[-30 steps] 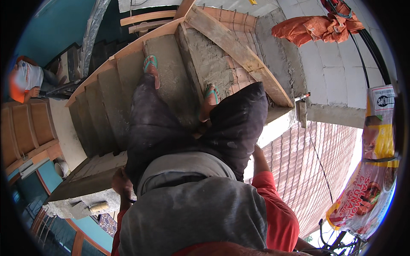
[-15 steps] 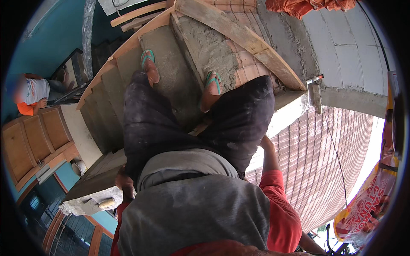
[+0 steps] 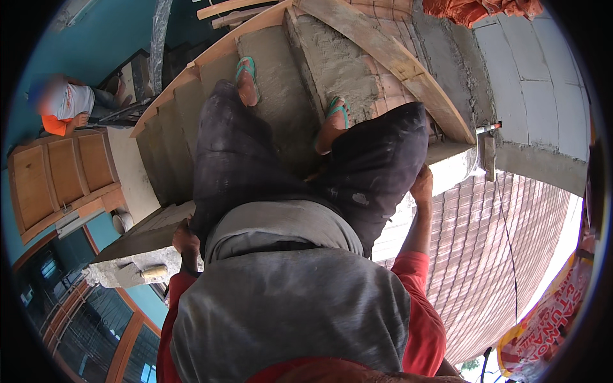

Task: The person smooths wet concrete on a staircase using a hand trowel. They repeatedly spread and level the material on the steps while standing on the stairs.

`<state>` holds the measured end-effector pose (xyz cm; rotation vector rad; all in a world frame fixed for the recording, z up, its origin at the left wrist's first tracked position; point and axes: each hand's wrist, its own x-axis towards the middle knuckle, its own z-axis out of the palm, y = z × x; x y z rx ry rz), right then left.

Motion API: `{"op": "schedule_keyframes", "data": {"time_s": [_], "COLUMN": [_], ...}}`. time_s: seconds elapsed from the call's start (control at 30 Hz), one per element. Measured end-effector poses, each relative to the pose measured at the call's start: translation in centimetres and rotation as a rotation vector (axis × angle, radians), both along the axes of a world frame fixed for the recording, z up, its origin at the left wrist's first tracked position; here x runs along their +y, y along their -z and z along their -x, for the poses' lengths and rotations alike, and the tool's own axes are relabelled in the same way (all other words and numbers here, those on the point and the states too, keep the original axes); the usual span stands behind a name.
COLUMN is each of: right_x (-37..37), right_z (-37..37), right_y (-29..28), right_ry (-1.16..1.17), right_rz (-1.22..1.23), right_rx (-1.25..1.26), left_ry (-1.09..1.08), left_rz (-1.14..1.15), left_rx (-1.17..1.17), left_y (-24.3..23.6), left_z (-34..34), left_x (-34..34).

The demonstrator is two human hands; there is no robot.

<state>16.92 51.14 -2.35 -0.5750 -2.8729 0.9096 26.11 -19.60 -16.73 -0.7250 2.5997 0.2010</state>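
My left hand (image 3: 185, 236) is down beside my left thigh, at the edge of the concrete ledge (image 3: 163, 231); its fingers are mostly hidden by dark trousers. Near it, on the rough end of that ledge, lies a trowel (image 3: 153, 272) with a pale handle. My right hand (image 3: 422, 186) is at the outer side of my right knee, close to the pale wall edge (image 3: 450, 172). The leg covers its fingertips, so I cannot make out its grip. Both feet, in green flip-flops (image 3: 246, 68), are on grey cement steps (image 3: 271, 70).
A wooden plank (image 3: 389, 48) slants across the upper steps. Form boards (image 3: 211, 51) edge the stair's left side. Another person (image 3: 73, 105) is at the far left, above a wooden door (image 3: 64, 179). Ribbed roofing (image 3: 491, 255) lies below on the right.
The whole view has shifted, so the stairs and my legs appear farther right and higher. My right hand now shows more beside the knee. The trowel stays on the ledge.
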Motion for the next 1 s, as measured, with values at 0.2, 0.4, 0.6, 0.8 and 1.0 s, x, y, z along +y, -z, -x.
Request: {"op": "schedule_keyframes", "data": {"time_s": [0.2,0.4,0.6,0.8,1.0], "right_x": [-0.9,-3.3,-5.9,-9.5,-13.0], "right_z": [2.8,4.0,9.1,17.2,22.5], "right_y": [-6.6,-10.8,-15.1,-18.9,-19.2], "right_ry": [0.185,0.222,0.074,-0.147,-0.533], "right_rz": [0.150,0.088,-0.068,-0.021,-0.137], "right_rx": [0.160,0.269,0.328,0.386,0.347], "left_ry": [0.106,0.025,0.002,-0.038,-0.131], "left_rz": [0.109,0.032,0.039,-0.053,-0.103], "left_rx": [0.004,-0.084,-0.014,0.150,0.006], "left_y": [-0.4,-1.5,-0.2,0.2,-3.2], "left_z": [-1.0,0.3,-0.5,0.3,1.1], "left_x": [-0.6,1.0,0.3,0.0,2.0]}}
